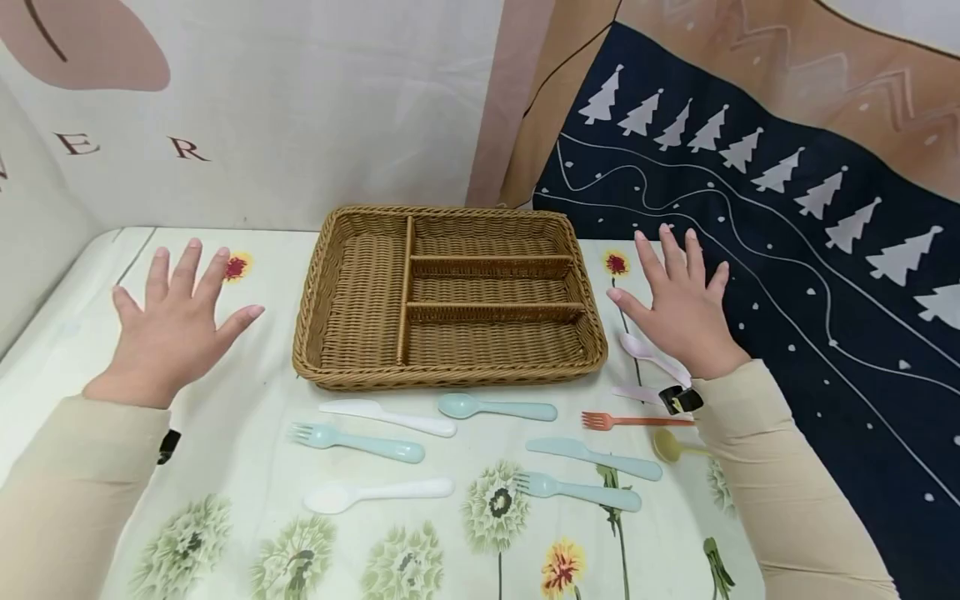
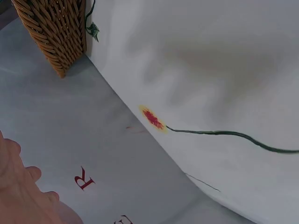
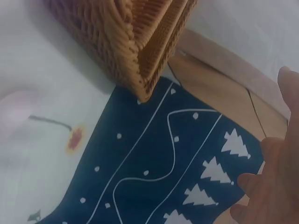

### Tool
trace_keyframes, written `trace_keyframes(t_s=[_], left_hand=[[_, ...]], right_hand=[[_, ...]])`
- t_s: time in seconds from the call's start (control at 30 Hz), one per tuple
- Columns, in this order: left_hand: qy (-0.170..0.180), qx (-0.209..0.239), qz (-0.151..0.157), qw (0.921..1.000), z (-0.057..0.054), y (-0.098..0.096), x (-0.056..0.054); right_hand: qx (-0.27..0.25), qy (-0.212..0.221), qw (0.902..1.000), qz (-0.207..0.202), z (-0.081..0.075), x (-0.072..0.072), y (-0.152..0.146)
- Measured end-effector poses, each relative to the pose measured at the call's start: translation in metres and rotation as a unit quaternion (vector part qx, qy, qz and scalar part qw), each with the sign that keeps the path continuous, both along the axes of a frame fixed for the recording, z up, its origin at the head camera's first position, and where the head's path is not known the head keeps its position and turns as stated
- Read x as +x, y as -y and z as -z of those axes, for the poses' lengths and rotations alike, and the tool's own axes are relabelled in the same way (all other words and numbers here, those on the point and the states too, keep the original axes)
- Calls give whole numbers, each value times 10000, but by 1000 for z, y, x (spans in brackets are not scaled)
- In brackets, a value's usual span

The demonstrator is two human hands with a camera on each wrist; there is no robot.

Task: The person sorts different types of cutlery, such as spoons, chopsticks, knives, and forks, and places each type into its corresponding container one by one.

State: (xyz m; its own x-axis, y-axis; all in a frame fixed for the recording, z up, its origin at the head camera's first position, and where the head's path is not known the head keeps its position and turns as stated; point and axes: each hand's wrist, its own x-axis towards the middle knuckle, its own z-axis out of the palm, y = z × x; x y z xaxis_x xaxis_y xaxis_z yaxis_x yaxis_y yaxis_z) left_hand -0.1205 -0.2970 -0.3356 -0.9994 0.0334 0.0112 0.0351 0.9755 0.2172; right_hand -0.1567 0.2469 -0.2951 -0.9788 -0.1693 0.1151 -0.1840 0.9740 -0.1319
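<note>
My left hand (image 1: pixel 174 329) is spread, palm down, over the table's left side and holds nothing. To the right of the basket my right hand (image 1: pixel 684 312) is spread the same way, also holding nothing. Between them sits a brown wicker basket (image 1: pixel 405 300) with one long compartment at the left and three shorter ones at the right, all empty. Just below the right hand lies a pale pink spoon (image 1: pixel 651 354), with a pink utensil (image 1: pixel 633 393) partly hidden by the wrist. In the left wrist view, the left fingers (image 2: pixel 28 186) show at the lower left corner.
In front of the basket lie a white knife (image 1: pixel 390 416), white spoon (image 1: pixel 378 492), mint fork (image 1: pixel 360 441), mint spoon (image 1: pixel 495 407), blue knife (image 1: pixel 596 457) and blue fork (image 1: pixel 577 490). An orange fork (image 1: pixel 637 421) and yellow spoon (image 1: pixel 671 447) lie near the right sleeve.
</note>
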Motion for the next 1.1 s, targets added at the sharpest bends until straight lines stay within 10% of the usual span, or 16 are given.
trace_keyframes(t_s=[1.1], left_hand=[[28,333,423,9985,15,-43,-20]], right_hand=[[-706,184,9895,-1245,25,18,76]])
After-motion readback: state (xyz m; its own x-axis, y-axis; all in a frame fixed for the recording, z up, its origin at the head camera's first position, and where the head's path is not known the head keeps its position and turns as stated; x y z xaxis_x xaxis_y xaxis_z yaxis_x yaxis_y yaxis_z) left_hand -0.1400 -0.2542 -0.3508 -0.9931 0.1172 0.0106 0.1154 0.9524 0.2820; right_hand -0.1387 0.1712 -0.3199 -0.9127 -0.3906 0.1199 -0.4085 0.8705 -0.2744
